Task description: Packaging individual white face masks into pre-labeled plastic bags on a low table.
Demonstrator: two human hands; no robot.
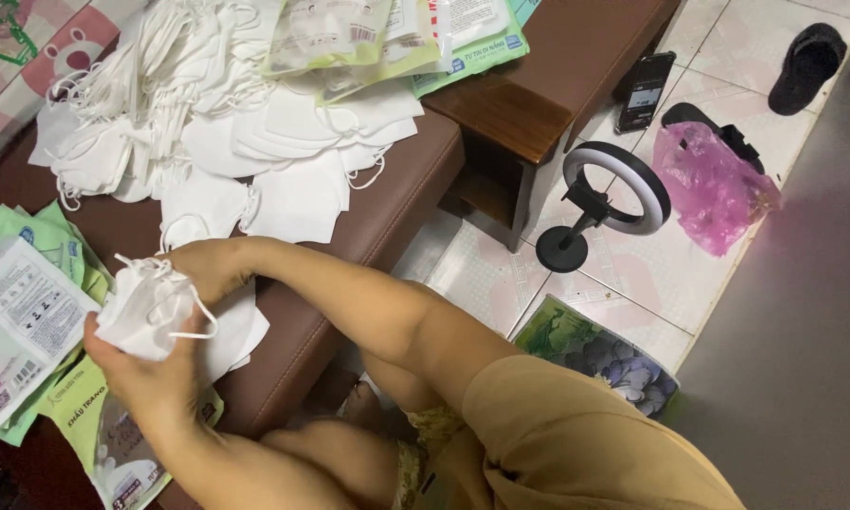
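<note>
Brown bench [387, 217]: both hands, left [141, 373] and right [207, 269], fingers closed around a soft, light mask [146, 307]; best gripped by its edges.

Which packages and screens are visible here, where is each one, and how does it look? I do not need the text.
Flat pouches: left edge, beside the hands; green and white, clear fronts.
More flat pouches: top centre, behind the loose white masks; green, white, clear.
Phone: on the tiled floor, upper right; black rectangle, lit screen.
Pink plastic bag: on the floor, right; crumpled, translucent.
</note>
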